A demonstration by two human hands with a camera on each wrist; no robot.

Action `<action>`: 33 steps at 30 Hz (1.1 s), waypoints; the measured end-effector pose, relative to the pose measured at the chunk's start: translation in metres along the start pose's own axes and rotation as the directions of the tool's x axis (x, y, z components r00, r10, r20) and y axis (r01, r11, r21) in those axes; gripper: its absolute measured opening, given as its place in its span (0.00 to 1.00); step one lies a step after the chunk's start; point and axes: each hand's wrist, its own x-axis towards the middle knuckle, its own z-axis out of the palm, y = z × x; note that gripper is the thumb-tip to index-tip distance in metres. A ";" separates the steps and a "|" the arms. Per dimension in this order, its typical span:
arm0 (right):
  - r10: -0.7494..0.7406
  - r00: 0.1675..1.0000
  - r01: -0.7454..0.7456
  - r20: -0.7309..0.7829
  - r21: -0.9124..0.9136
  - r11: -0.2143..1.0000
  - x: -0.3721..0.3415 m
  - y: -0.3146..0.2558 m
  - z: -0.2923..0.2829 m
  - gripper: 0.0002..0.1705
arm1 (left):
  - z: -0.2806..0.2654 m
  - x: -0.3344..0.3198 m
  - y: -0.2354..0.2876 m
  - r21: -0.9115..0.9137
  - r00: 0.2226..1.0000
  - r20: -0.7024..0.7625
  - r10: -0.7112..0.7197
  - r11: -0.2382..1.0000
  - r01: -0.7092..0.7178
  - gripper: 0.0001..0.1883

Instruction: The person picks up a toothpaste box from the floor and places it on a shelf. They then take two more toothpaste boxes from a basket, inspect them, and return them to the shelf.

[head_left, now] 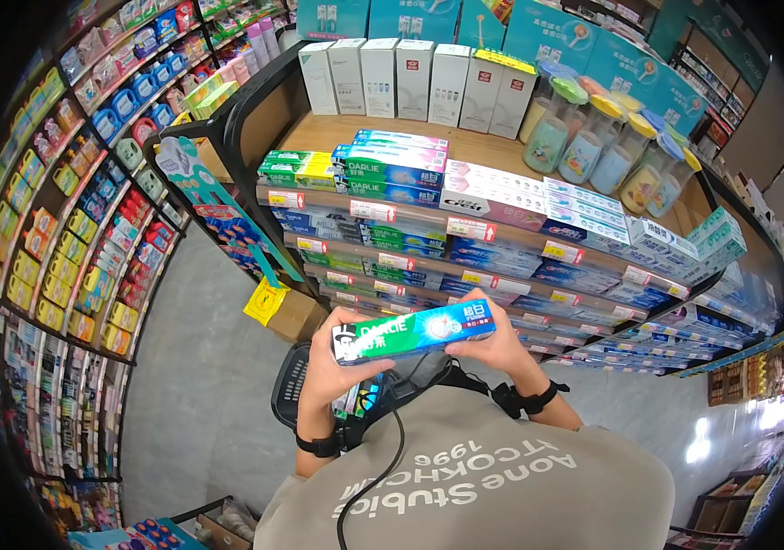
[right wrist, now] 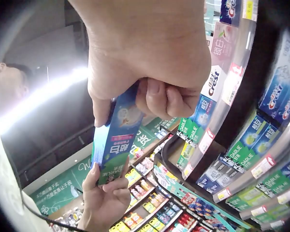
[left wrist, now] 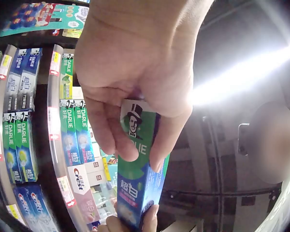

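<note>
A green and blue Darlie box [head_left: 415,332] is held level in front of the chest, printed face up in the head view. My left hand [head_left: 326,357] grips its green end, and my right hand [head_left: 497,344] grips the blue end. In the left wrist view, the left hand [left wrist: 135,72] has thumb and fingers on opposite sides of the box [left wrist: 135,179]. The right wrist view has the right hand [right wrist: 150,63] curled round the box [right wrist: 117,140], with the left hand [right wrist: 104,203] at the far end.
Ahead stands a tiered shelf [head_left: 493,225] of toothpaste boxes, with white cartons [head_left: 415,78] and lidded jars [head_left: 584,151] on top. A cardboard box [head_left: 296,316] and black basket [head_left: 289,385] are below. Curved shelves [head_left: 71,229] line the left.
</note>
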 end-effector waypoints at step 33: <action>0.007 1.000 -0.007 0.001 0.017 1.000 0.002 -0.002 0.011 0.31 | -0.008 -0.003 0.003 0.017 1.000 -0.008 0.009 1.000 -0.008 0.30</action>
